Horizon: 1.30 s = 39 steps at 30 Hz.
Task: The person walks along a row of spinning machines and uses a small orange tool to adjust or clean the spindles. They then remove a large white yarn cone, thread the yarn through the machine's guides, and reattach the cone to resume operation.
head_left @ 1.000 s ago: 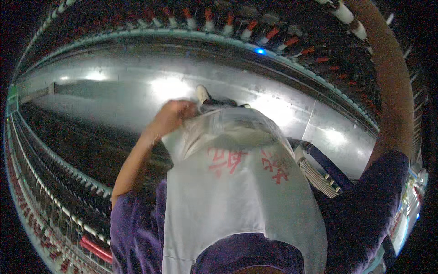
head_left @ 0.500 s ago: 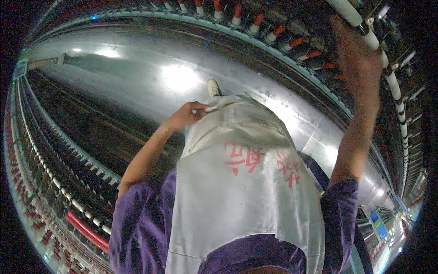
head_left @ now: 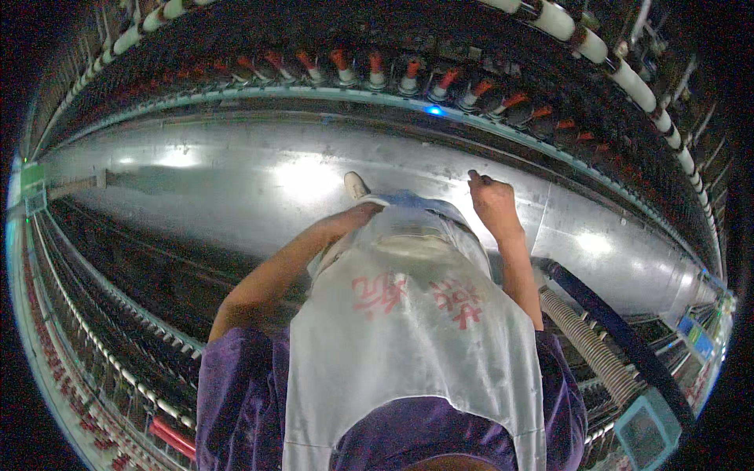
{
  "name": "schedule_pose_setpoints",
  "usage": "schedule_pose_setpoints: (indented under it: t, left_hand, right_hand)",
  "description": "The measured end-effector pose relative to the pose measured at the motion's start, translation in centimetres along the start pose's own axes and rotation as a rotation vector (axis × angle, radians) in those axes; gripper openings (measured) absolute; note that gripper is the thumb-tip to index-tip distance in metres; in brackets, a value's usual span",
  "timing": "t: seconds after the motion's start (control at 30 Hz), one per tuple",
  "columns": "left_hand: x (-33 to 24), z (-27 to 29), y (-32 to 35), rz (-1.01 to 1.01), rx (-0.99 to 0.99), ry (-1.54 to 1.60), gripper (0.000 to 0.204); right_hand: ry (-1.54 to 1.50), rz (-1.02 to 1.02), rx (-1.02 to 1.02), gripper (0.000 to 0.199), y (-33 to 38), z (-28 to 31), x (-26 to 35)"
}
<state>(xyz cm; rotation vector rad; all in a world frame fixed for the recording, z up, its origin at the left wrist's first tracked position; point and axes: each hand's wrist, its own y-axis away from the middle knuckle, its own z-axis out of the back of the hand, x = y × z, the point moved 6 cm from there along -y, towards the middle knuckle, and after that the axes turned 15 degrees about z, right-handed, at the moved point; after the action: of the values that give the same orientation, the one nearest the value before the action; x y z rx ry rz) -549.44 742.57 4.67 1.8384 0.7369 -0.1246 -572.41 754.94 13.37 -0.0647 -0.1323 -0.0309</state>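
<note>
My right hand (head_left: 495,206) is held over the aisle floor, to the right of my apron. Its fingers are curled in, with a dark spot among them; whatever they hold, if anything, is too small to make out. At the front of my pale grey apron (head_left: 416,345), my left hand (head_left: 360,217) rests by the upper fold near the pocket, and the cloth hides its fingers. Farther off, a row of spindles with red-and-white bobbins (head_left: 377,71) stands along a spinning frame, beyond reach of either hand as seen here.
A shiny metal floor (head_left: 236,169) runs between two machine rows. White rollers (head_left: 628,82) line the upper right. A ribbed hose (head_left: 589,337) and a dark blue strap-like tube (head_left: 609,314) lie at my right. A blue light (head_left: 434,111) glows on the far rail.
My right hand has come down from the rollers at upper right to beside my apron. My left hand has slid inward along the apron, its fingers now hidden. The view has turned.
</note>
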Motion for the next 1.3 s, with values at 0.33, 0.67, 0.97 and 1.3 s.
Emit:
schedule_pose_setpoints:
  t: [0.33,0.67,0.97,1.3]
  left_hand:
    - [-5.9,-3.8,4.2,0.107,-0.206,-0.563,0.038]
    - [-21.6,-3.1,-3.3,-0.988,-1.0,-0.543,0.035]
    - [-27.3,0.1,-10.8,-1.024,-1.053,-0.315,0.041]
    - [-27.5,-7.8,3.9,-0.692,0.105,0.236,0.028]
  right_hand:
    - [-0.101,-0.207,0.159,0.018,7.2,-3.6,-2.0]
    - [-0.101,-0.347,0.256,0.021,13.8,-1.4,-3.4]
    - [-0.081,-0.35,0.314,0.022,16.0,-2.1,-4.5]
    - [-0.415,-0.153,-0.327,0.033,4.4,5.5,-2.5]
